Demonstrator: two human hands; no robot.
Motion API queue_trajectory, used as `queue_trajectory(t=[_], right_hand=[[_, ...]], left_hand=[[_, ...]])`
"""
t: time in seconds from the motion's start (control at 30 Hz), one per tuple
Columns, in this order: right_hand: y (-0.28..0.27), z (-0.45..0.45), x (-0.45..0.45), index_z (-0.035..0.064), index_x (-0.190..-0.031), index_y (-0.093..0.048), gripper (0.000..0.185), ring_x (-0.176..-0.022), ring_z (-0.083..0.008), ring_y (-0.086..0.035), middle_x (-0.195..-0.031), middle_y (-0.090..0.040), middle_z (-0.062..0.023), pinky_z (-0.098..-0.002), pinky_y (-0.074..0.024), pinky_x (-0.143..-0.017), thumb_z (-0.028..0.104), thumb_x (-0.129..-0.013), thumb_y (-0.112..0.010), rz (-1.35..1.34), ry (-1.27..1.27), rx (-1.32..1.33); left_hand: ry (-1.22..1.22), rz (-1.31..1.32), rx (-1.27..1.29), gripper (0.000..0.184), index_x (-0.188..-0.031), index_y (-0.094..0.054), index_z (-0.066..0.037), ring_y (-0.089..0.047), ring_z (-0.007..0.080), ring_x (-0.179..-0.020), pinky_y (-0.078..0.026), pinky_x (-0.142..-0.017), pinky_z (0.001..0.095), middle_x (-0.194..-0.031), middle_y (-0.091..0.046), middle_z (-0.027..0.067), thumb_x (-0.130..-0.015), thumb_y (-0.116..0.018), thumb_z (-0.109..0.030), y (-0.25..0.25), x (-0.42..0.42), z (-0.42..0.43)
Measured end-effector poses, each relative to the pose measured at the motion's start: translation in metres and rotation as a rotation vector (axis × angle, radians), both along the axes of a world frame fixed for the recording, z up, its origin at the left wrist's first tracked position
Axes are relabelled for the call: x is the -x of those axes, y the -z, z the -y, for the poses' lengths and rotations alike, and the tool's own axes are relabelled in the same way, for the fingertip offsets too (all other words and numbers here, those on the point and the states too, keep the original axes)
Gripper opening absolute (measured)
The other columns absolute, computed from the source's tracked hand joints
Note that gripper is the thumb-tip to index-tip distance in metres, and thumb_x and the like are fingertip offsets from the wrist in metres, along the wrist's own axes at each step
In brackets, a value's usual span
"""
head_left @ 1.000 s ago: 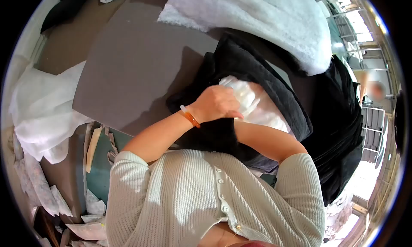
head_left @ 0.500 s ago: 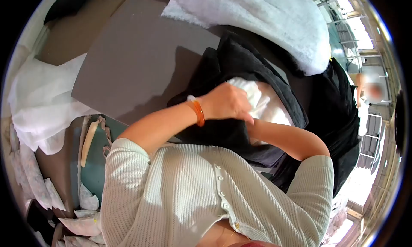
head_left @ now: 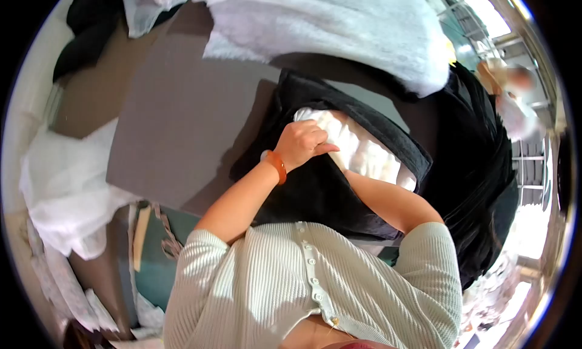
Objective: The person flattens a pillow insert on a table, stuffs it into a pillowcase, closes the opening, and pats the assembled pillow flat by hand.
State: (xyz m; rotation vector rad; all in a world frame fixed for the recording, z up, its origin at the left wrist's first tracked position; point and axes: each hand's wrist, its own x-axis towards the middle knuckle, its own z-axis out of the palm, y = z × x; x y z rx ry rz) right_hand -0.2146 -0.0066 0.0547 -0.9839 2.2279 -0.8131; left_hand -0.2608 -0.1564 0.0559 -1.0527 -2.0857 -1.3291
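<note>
A black, velvety cushion cover lies in front of me with its mouth open. White stuffing or an inner cushion shows in the opening. My left hand, wearing an orange bracelet, has its fingers curled round the near edge of the cover's mouth, thumb pointing right. My right hand reaches into the opening beside the white filling; its fingers are hidden, so their grip does not show.
A grey board or table surface extends left of the cover. White fleecy wadding lies beyond it, and black fabric is heaped at the right. White cloth hangs at the left. Another person is at the far right.
My left hand has shifted slightly left and apart from the right wrist. More of the white filling shows in the cover's mouth, and the near flap is pulled up. The camera view has shifted slightly.
</note>
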Motion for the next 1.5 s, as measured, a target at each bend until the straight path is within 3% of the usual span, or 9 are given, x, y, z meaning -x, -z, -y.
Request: queue_trajectory(t=[0.17, 0.43, 0.57, 0.67, 0.77, 0.83, 0.9, 1.23, 1.5], right_hand=[[-0.062, -0.066, 0.004, 0.0051, -0.122, -0.059, 0.036, -0.117, -0.0223, -0.055, -0.125, -0.058, -0.0067, -0.0338, -0.0421, -0.102, 0.012, -0.087, -0.061, -0.670, -0.336, -0.068], [-0.086, -0.049, 0.041, 0.0053, -0.098, -0.066, 0.021, -0.096, -0.0304, -0.058, -0.102, -0.060, -0.0099, -0.0393, -0.0501, -0.077, 0.012, -0.078, -0.067, -1.090, 0.460, -0.148], [-0.060, -0.043, 0.064, 0.0041, -0.092, -0.065, 0.013, -0.090, -0.0297, -0.060, -0.095, -0.061, -0.0091, -0.0386, -0.0488, -0.070, 0.013, -0.082, -0.064, -0.967, 0.444, -0.223], [-0.069, -0.032, 0.043, 0.0024, -0.084, -0.060, 0.011, -0.074, -0.0412, -0.055, -0.079, -0.059, -0.0198, -0.0412, -0.0457, -0.064, 0.013, -0.087, -0.060, -0.699, 0.620, 0.235], [-0.081, -0.021, 0.005, 0.0030, -0.084, -0.058, 0.016, -0.068, -0.0145, -0.055, -0.073, -0.057, -0.0059, -0.0301, -0.0439, -0.063, 0.013, -0.096, -0.054, -0.068, 0.947, 0.281], [-0.058, -0.013, -0.005, 0.0037, -0.084, -0.057, 0.018, -0.074, -0.0045, -0.046, -0.075, -0.051, 0.0032, -0.0245, -0.0408, -0.064, 0.014, -0.098, -0.052, 0.314, 1.103, 0.751], [-0.034, -0.022, 0.001, 0.0048, -0.083, -0.054, 0.019, -0.074, -0.0035, -0.041, -0.075, -0.046, 0.0054, -0.0211, -0.0366, -0.064, 0.015, -0.098, -0.053, -0.012, 0.972, 0.600], [-0.033, -0.043, 0.030, 0.0026, -0.080, -0.057, 0.023, -0.067, -0.0034, -0.041, -0.067, -0.047, 0.0055, -0.0225, -0.0354, -0.057, 0.020, -0.092, -0.063, -0.055, 0.988, 0.450], [-0.067, -0.044, 0.044, 0.0000, -0.106, -0.058, 0.034, -0.091, -0.0100, -0.052, -0.094, -0.059, 0.0000, -0.0260, -0.0425, -0.083, 0.018, -0.082, -0.073, 0.071, 0.893, 0.167]], left_hand=[[-0.036, -0.010, 0.053, 0.039, -0.057, -0.050, -0.007, -0.053, 0.0259, -0.058, -0.044, -0.053, 0.0376, -0.058, -0.051, 0.0067, -0.078, -0.073, -0.032, -0.002, 0.001, 0.005], [0.321, 0.133, 0.514, 0.026, -0.074, -0.062, -0.010, -0.056, 0.0259, -0.080, -0.042, -0.081, 0.0383, -0.072, -0.057, 0.0065, -0.080, -0.071, -0.033, -0.040, -0.032, 0.003], [0.338, 0.145, 0.320, 0.019, -0.082, -0.060, -0.008, -0.056, 0.0265, -0.082, -0.042, -0.078, 0.0372, -0.080, -0.058, 0.0059, -0.079, -0.071, -0.023, -0.052, -0.039, 0.008], [0.182, -0.019, 0.071, 0.017, -0.082, -0.058, -0.008, -0.055, 0.0269, -0.080, -0.043, -0.075, 0.0369, -0.079, -0.056, 0.0064, -0.077, -0.071, -0.016, -0.049, -0.035, -0.009], [0.090, -0.216, 0.009, 0.019, -0.077, -0.055, -0.008, -0.054, 0.0259, -0.076, -0.045, -0.066, 0.0371, -0.076, -0.053, 0.0061, -0.075, -0.072, -0.015, -0.028, -0.020, -0.015], [0.036, -0.219, 0.096, 0.020, -0.074, -0.054, -0.009, -0.054, 0.0247, -0.074, -0.045, -0.064, 0.0360, -0.074, -0.051, 0.0053, -0.074, -0.073, -0.016, 0.014, -0.013, -0.012], [0.018, -0.239, 0.071, 0.020, -0.073, -0.054, -0.009, -0.053, 0.0241, -0.073, -0.046, -0.064, 0.0355, -0.073, -0.051, 0.0050, -0.074, -0.073, -0.016, 0.011, -0.007, -0.010], [-0.111, -0.204, 0.157, 0.021, -0.095, -0.065, -0.012, -0.058, 0.0179, -0.102, -0.041, -0.092, 0.0358, -0.100, -0.062, 0.0008, -0.075, -0.069, -0.013, -0.025, -0.043, 0.012], [-0.021, -0.039, 0.162, 0.022, -0.095, -0.059, -0.007, -0.058, 0.0248, -0.102, -0.042, -0.092, 0.0388, -0.101, -0.062, 0.0046, -0.076, -0.068, -0.003, -0.019, -0.023, 0.037]])
